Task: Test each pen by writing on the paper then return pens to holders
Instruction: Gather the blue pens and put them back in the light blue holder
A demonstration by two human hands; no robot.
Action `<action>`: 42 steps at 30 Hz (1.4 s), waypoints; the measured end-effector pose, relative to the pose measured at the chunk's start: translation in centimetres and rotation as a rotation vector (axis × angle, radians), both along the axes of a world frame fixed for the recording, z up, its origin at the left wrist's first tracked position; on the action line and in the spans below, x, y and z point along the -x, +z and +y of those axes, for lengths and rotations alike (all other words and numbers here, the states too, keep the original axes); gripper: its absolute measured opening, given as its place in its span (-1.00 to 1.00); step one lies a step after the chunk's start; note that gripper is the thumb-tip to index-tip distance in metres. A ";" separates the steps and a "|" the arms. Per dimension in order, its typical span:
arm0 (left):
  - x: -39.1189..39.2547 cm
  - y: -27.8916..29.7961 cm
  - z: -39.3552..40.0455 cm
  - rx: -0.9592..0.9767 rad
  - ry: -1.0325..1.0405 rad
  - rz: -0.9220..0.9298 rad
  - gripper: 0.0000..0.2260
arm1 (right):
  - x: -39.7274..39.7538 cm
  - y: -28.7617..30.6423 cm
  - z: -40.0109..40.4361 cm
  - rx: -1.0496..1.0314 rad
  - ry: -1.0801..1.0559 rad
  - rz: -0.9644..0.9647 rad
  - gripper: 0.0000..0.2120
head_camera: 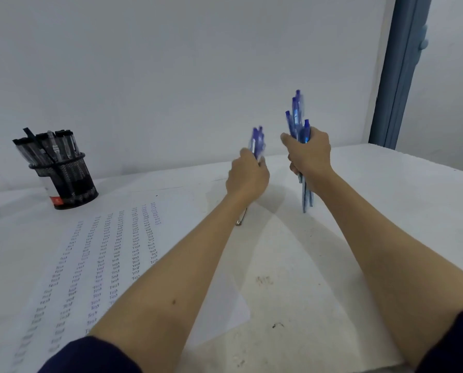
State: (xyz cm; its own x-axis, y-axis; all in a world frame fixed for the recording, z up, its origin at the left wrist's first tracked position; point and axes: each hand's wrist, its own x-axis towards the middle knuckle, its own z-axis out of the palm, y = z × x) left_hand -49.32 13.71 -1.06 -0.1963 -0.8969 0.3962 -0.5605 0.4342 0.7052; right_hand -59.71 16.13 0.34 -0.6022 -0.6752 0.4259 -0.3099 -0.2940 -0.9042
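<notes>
The left hand [247,176] grips a few blue plastic pens [257,142] upright; the right hand [309,154] holds a bigger bundle of blue pens [296,117] above the white table [386,211].

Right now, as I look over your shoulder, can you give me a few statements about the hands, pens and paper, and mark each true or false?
1. Both hands hold blue pens. True: the left hand grips a small bunch of blue pens, the right hand a larger bundle.
2. The mesh holder is empty. False: it holds black pens.
3. The paper is blank. False: columns of the word "Test" cover it.
4. The holder stands to the left of the hands. True.
</notes>
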 end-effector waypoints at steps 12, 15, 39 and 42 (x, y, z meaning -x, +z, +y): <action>-2.5 -0.1 -0.6 0.183 0.006 0.649 -0.84 | -3.4 -0.2 0.1 0.144 0.035 0.028 -0.87; -2.4 -0.2 -0.4 0.139 -0.020 0.606 -0.89 | -3.3 -0.5 0.0 0.066 0.070 -0.051 -0.88; -5.8 2.7 0.1 0.010 -0.031 0.551 -0.73 | -6.5 0.6 0.6 -0.007 0.241 -0.208 -0.76; -10.9 5.7 0.0 0.087 0.007 0.589 -0.75 | -10.4 2.5 0.7 -0.010 0.348 -0.189 -0.80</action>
State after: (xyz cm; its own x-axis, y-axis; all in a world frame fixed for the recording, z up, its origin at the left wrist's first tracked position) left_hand -38.38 13.69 4.63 0.0850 -0.8570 0.5082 -0.0886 0.5015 0.8606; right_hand -49.28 16.82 2.87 -0.4037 -0.8563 0.3220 -0.0213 -0.3431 -0.9391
